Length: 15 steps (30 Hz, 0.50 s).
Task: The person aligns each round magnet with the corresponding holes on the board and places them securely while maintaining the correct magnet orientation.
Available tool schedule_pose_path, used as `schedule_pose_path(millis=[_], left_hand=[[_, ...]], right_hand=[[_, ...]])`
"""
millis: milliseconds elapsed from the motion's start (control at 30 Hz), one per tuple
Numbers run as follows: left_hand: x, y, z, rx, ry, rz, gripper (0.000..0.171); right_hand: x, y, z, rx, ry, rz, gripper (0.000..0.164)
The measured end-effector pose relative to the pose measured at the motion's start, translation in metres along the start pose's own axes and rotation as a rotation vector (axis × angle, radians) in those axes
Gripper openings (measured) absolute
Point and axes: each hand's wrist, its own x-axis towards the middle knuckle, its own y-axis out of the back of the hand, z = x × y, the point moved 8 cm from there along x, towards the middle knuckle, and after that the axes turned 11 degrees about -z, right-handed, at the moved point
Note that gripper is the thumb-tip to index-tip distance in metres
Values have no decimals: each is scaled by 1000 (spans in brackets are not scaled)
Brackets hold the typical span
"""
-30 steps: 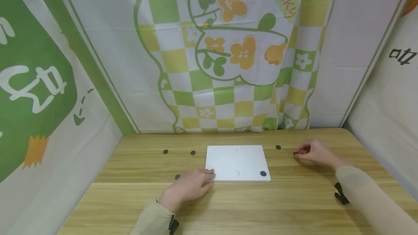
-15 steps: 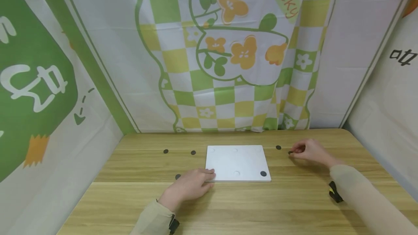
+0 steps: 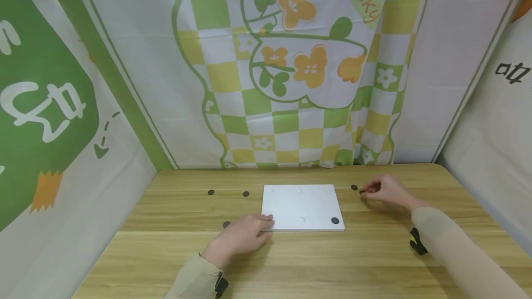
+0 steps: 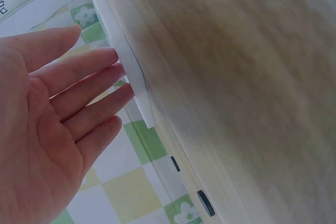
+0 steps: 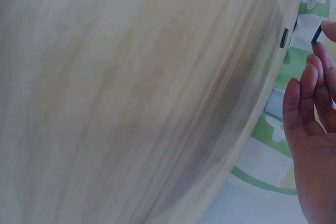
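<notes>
A white rectangular board [image 3: 287, 204] with shallow round recesses lies flat on the wooden table. One dark round disc [image 3: 335, 220] sits in its front right corner. My left hand [image 3: 243, 233] rests at the board's front left corner; in the left wrist view its fingers are extended, fingertips at the board's edge [image 4: 137, 85]. To the right of the board, my right hand [image 3: 389, 190] pinches a small dark disc [image 5: 316, 34] between thumb and index finger, raised off the table in the right wrist view. Just left of it, another disc [image 3: 354, 187] lies on the table.
On the table's left side lie more dark discs: one at the back left [image 3: 211, 192], a second disc [image 3: 246, 194] nearer the board, and a third disc [image 3: 226, 224] beside my left hand. A checkered curtain [image 3: 287, 137] hangs behind the table [image 3: 316, 266].
My right hand has moved left toward the board, carrying the pinched disc close to the one lying on the table. The left hand and the board have stayed put.
</notes>
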Motion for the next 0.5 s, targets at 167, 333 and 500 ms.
schedule_pose_path(millis=[167, 333, 500], left_hand=[[0, 0, 0, 0, 3, -1, 36], [0, 0, 0, -6, 8, -3, 36], [0, 0, 0, -16, 13, -11, 36]], right_hand=[[4, -4, -2, 2, -1, 2, 12], [8, -5, -7, 3, 16, 15, 15], [12, -7, -9, 21, 7, 18, 15]])
